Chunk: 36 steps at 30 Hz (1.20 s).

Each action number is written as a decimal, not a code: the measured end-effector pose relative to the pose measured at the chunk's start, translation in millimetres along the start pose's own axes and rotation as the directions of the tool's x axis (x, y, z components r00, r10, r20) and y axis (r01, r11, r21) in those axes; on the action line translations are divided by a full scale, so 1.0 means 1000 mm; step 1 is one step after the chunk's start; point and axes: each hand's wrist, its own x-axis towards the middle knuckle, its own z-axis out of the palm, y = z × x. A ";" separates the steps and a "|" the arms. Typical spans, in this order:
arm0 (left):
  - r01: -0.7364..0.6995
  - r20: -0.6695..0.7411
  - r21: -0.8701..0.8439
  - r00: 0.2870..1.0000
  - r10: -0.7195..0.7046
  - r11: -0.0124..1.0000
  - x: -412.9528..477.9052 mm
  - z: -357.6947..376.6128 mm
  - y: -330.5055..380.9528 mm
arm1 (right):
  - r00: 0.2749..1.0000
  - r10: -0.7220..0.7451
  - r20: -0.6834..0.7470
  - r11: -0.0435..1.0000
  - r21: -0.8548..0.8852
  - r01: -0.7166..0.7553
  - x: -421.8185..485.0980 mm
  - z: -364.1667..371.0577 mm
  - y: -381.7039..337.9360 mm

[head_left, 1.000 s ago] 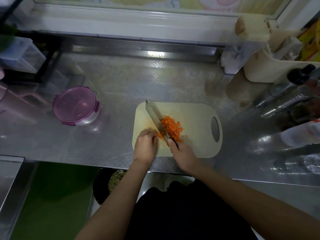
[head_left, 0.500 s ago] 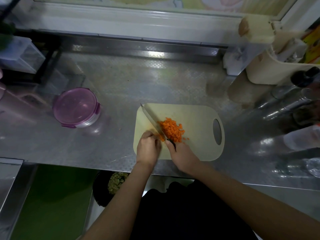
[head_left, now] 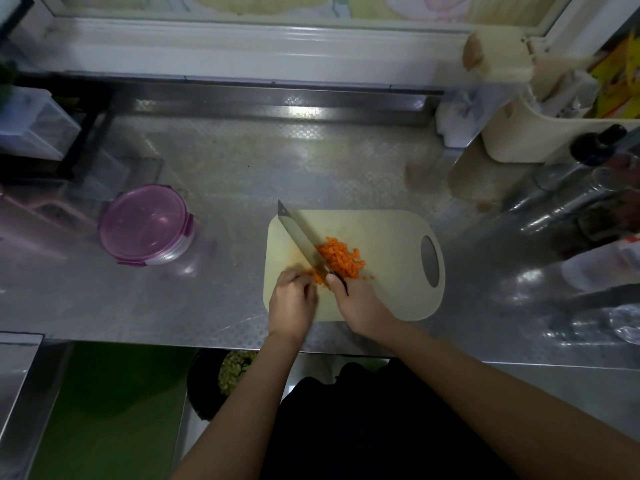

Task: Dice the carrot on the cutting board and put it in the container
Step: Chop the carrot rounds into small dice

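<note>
A pale cutting board (head_left: 388, 296) lies on the steel counter. A heap of diced carrot (head_left: 341, 257) sits at its middle. My right hand (head_left: 360, 301) grips the dark handle of a cleaver (head_left: 300, 237), whose blade slants up-left along the heap's left side. My left hand (head_left: 292, 299) holds the small remaining carrot piece (head_left: 318, 276) with curled fingers, just left of the blade. A round container (head_left: 147, 225) with a purple clip-on lid, closed, stands to the left of the board.
A cream caddy (head_left: 540, 133) and bottles (head_left: 571, 188) crowd the right back corner. A clear box (head_left: 33, 126) stands on a rack at far left. Below the counter edge a dark bin (head_left: 221, 379) holds scraps.
The cleaver keeps chopping at the same spot; the blade has shifted slightly. My left hand stays on the carrot piece. The camera view has drifted a little.
</note>
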 end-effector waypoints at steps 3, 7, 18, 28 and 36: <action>0.006 0.013 -0.006 1.000 -0.006 1.000 0.002 0.000 -0.001 | 0.999 0.019 0.038 0.999 -0.052 -0.017 0.004 0.004 -0.002; 0.020 0.029 -0.048 0.999 -0.018 0.999 0.002 0.000 -0.003 | 1.000 0.006 -0.006 0.999 -0.035 -0.006 0.002 -0.002 0.000; 0.036 0.050 0.048 0.998 -0.038 0.998 0.005 -0.005 -0.006 | 0.998 -0.067 -0.007 0.998 -0.018 0.067 -0.009 0.001 0.003; 0.035 0.048 0.051 0.998 -0.038 0.998 0.007 -0.002 -0.008 | 0.999 -0.010 0.038 0.997 -0.078 0.013 -0.006 0.001 0.003; 0.021 0.008 0.062 1.000 -0.022 0.998 0.003 -0.002 -0.005 | 0.998 0.001 0.068 0.986 -0.169 0.011 -0.001 0.003 0.000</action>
